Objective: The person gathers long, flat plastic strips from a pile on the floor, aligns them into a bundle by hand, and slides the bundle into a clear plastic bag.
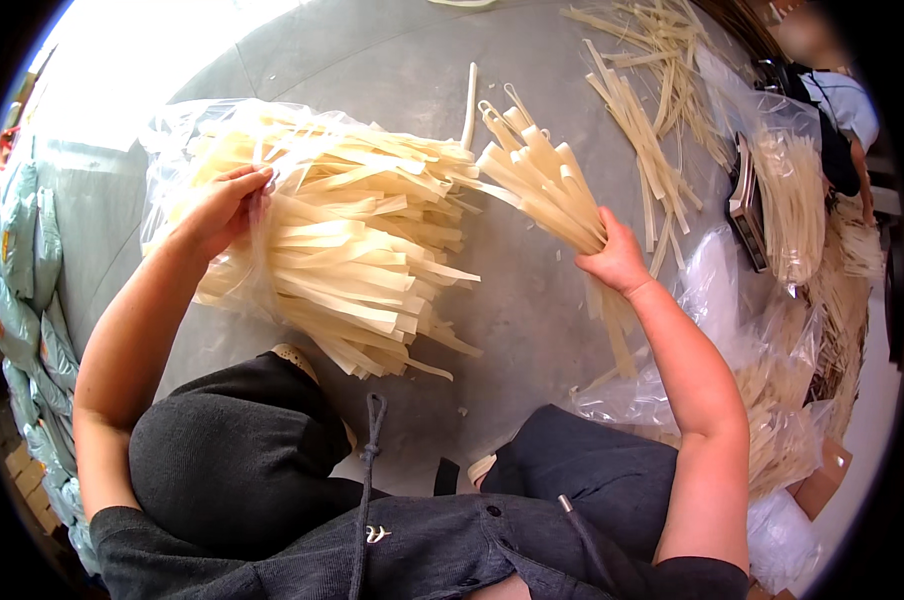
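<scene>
Head view, pinching with left hand [222,208] clear plastic bag [259,250] around large sheaf of pale flat strips [362,240], on grey floor [532,340], clasping smaller strip bundle [547,185] in right hand [617,255], right of sheaf.

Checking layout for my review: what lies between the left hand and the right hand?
Head view: the large, partly bagged bundle of pale strips, then grey floor, up to the smaller bundle in the right hand.
</scene>
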`<state>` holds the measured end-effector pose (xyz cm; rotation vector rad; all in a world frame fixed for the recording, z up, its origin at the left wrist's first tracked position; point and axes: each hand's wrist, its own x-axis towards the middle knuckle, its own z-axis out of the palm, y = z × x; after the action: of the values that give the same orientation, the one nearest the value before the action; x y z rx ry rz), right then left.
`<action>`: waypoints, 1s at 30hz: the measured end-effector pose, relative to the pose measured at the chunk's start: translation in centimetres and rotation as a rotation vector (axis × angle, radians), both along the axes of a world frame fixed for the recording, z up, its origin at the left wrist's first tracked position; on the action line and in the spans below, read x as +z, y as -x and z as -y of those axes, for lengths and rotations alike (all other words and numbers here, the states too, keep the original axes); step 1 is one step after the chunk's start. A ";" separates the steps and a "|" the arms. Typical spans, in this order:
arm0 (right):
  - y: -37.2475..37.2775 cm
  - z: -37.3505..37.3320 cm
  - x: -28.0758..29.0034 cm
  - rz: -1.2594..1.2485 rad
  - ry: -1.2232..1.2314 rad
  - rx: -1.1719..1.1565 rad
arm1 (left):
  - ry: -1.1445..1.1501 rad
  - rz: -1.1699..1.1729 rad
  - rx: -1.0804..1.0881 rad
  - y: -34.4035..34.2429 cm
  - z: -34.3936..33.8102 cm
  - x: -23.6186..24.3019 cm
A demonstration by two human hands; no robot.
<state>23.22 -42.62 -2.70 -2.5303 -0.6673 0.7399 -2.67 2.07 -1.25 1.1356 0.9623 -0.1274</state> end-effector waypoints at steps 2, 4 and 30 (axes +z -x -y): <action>0.6 -1.0 1.8 -0.039 -0.152 0.017 | 0.094 0.108 0.005 0.5 -1.1 -0.9; 0.3 -1.9 4.4 -0.129 -0.188 -0.010 | 0.126 0.129 -0.001 0.4 -0.5 -0.9; 10.7 -15.8 6.2 0.047 0.339 0.642 | -0.057 0.270 0.360 -0.6 2.8 3.8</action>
<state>12.54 -26.83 3.49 -2.6377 -1.5219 1.0771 -2.11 -0.71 2.52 0.9841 0.9159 0.3385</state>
